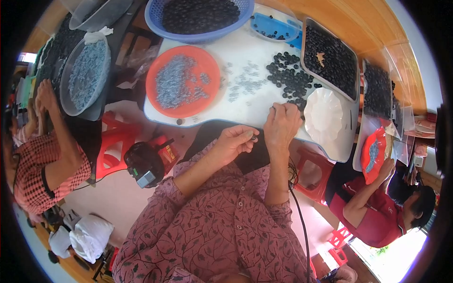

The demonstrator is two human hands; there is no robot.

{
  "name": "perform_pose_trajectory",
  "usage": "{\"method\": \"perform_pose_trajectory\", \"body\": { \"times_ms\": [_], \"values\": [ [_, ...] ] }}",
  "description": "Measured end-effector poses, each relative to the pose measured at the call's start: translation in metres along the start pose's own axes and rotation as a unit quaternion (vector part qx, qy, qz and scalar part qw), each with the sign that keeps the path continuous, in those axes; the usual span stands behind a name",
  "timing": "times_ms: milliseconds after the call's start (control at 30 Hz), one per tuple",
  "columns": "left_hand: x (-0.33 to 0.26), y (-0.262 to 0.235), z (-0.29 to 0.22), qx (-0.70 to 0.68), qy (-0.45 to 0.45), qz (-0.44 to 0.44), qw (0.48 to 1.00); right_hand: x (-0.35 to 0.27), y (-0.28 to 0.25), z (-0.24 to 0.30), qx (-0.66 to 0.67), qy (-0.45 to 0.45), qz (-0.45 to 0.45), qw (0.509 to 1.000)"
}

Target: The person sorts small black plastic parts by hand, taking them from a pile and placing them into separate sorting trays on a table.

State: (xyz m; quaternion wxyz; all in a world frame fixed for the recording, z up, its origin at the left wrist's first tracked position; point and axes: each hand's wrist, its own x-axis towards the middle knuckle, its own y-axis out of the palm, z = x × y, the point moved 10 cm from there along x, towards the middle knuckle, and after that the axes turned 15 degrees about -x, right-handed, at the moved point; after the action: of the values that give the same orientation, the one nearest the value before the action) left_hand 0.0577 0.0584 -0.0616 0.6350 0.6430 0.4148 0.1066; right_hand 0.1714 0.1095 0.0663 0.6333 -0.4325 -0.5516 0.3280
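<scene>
My left hand (234, 140) is closed on a small black round part (254, 138), pinched between thumb and fingers just below the edge of the white board (236, 106). My right hand (282, 125) rests knuckles-up on that board edge, fingers curled, beside a white scalloped dish (323, 115); whether it holds anything is hidden. A heap of black round parts (288, 78) lies just beyond my right hand. Small grey metal pieces (245, 82) are scattered on the board, and more fill an orange plate (183, 80).
A blue basket (198, 19) and black trays (330, 56) hold several black parts. A person in a checked shirt sits at left by a clear bowl (86, 73); another in red sits at right with an orange plate (374, 153). Red stools (118, 137) stand below.
</scene>
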Motion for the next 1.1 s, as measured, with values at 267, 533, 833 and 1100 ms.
{"method": "perform_pose_trajectory", "body": {
  "times_ms": [267, 533, 833, 1100],
  "values": [
    [-0.002, 0.004, -0.016, -0.018, 0.034, 0.002, 0.999, -0.028, 0.002, -0.013, 0.365, 0.119, 0.111, 0.916],
    [0.0, 0.013, -0.013, 0.02, 0.045, -0.01, 0.999, -0.045, -0.009, -0.007, 0.44, 0.1, 0.125, 0.883],
    [0.001, 0.014, -0.01, 0.059, 0.045, -0.012, 0.997, -0.047, -0.024, 0.002, 0.393, 0.052, 0.116, 0.911],
    [0.003, 0.011, -0.007, 0.038, 0.021, 0.0, 0.999, -0.054, -0.012, -0.006, 0.459, 0.125, 0.156, 0.866]
  ]
}}
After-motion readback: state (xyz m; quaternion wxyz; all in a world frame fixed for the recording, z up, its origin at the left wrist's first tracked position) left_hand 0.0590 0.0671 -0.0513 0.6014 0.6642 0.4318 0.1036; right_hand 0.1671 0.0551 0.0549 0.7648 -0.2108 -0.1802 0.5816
